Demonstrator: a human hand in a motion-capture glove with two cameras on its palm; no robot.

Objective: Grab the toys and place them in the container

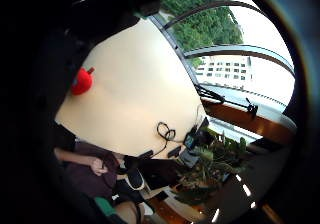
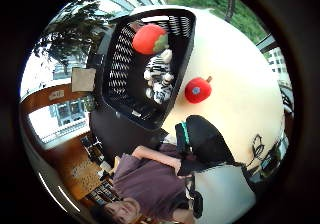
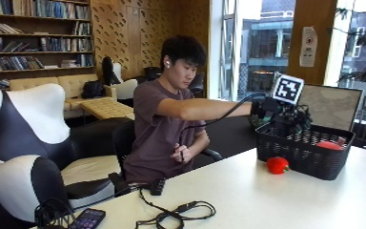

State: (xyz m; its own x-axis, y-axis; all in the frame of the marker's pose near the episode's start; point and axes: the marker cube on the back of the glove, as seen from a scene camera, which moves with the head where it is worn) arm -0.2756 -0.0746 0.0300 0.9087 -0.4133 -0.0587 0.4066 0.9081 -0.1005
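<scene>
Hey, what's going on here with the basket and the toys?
A person seated at a white table is putting toys into a black basket. Their gloved right hand is over the basket. A red toy and a striped black-and-white toy already lie inside. One red apple-like toy is on the table beside the basket, not yet picked up. Whether the hand holds anything is not visible.

One outside camera and two palm cameras over the basket end of the desk.

The outside view looks along the desk (image 3: 284, 191) from its near end toward the black basket (image 3: 300, 148) by the windows, with the person seated beside it. The thumb-side palm view looks down from just above into the basket (image 2: 125, 59); the little-finger-side view faces the bare desk (image 1: 135, 94). All three share the red apple toy (image 3: 277, 165) beside the basket.
</scene>
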